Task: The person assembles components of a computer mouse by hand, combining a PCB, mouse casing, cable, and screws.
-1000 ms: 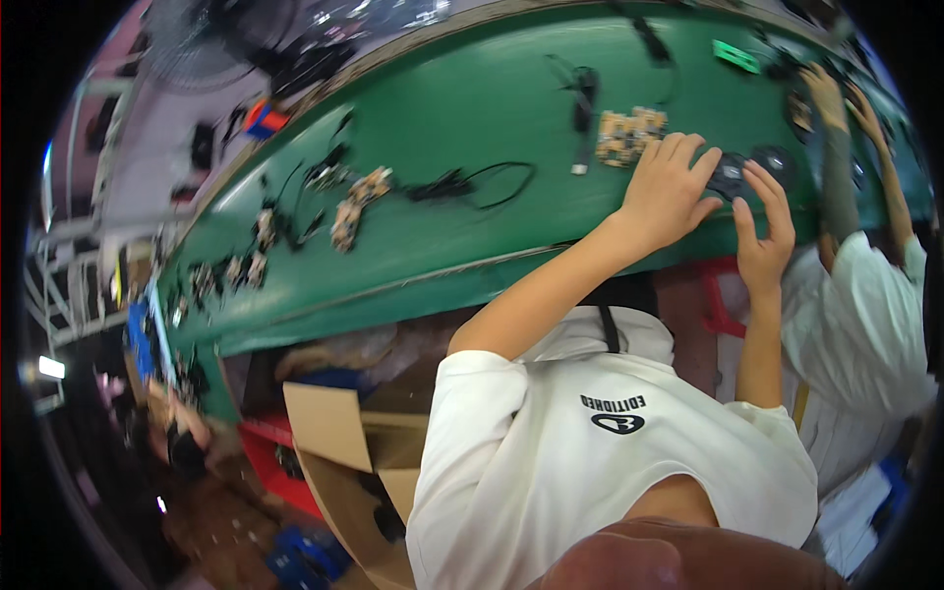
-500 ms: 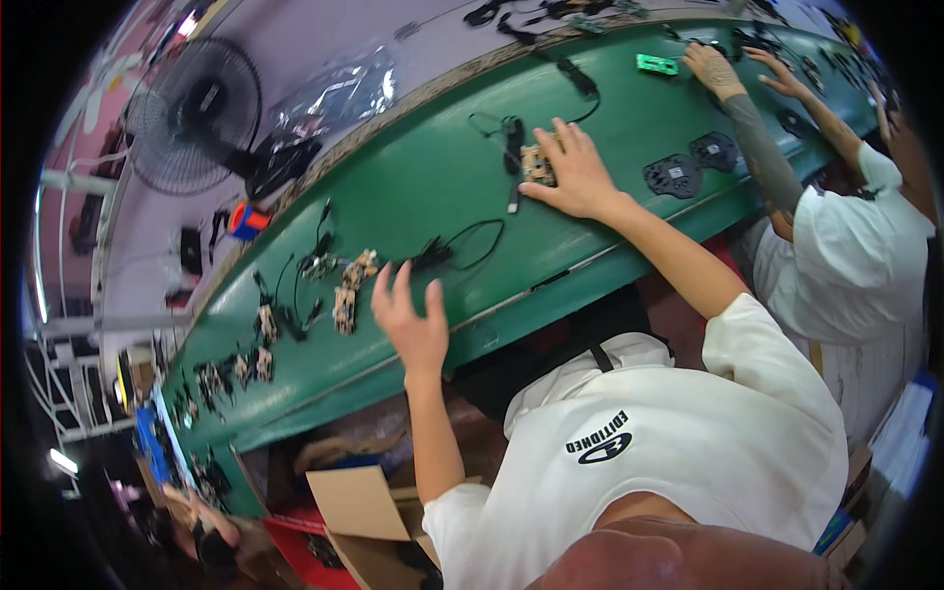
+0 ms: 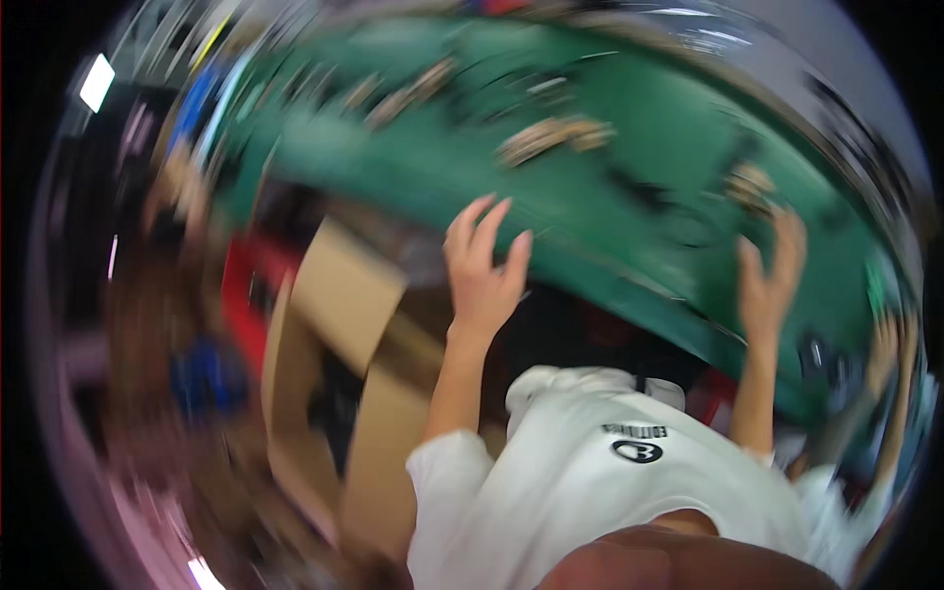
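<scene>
My left hand [image 3: 484, 261] hovers by the front edge of the green bench [image 3: 678, 128], its fingers spread and nothing in them. My right hand [image 3: 774, 270] is held over the right part of the bench, fingers and thumb apart and holding nothing. Just beyond its fingertips lies a tan circuit board assembly [image 3: 749, 185]. Between the hands, a dark coiled cable [image 3: 639, 189] rests on the bench. Farther to the left lie more tan board assemblies [image 3: 541, 140]. Motion blur hides their details.
An open cardboard box [image 3: 339, 285] stands below the bench at left, with something dark inside. Beside it is a red container [image 3: 246, 305]. Another person's hands [image 3: 890, 349] are at the far right, near a green object [image 3: 875, 285]. Blurred parts [image 3: 413, 93] lie along the bench's far left.
My view has swung to the left, bringing the cardboard box into fuller sight. My right hand has come off the board assembly and back toward me. My left hand stays open.
</scene>
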The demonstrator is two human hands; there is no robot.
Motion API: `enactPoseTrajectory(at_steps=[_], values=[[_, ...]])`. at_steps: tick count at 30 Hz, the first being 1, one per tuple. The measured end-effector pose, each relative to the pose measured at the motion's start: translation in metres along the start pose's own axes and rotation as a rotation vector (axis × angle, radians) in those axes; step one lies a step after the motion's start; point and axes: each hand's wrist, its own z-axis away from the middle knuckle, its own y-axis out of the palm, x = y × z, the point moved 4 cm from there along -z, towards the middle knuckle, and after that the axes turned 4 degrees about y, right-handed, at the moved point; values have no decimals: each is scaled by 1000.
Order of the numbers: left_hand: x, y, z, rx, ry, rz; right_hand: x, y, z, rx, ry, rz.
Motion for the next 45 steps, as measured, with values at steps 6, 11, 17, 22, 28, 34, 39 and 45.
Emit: enactPoseTrajectory(at_steps=[6, 11, 17, 22, 28, 34, 39, 45], values=[[37, -206, 163, -439, -473, -508, -120, 8, 36, 67, -125, 170], [157, -281, 304, -300, -1088, -360, -156, -8, -2, 11, -62, 328], [249, -160, 323, 507, -1181, -221, -91, -26, 2, 79, -41, 320], [261, -151, 332, 556, -1253, -444, -52, -16, 1, 130, -78, 298], [269, -183, 386, 376, -1315, -423, -31, 6, -4, 172, -106, 258], [288, -152, 369, 314, -1160, -450, -30, 31, 11, 213, -166, 172], [286, -145, 369, 248, -924, -554, -3, 34, 29, 213, -40, 146], [322, -132, 381, 221, -980, -425, -5, 23, 49, 193, 109, 78]])
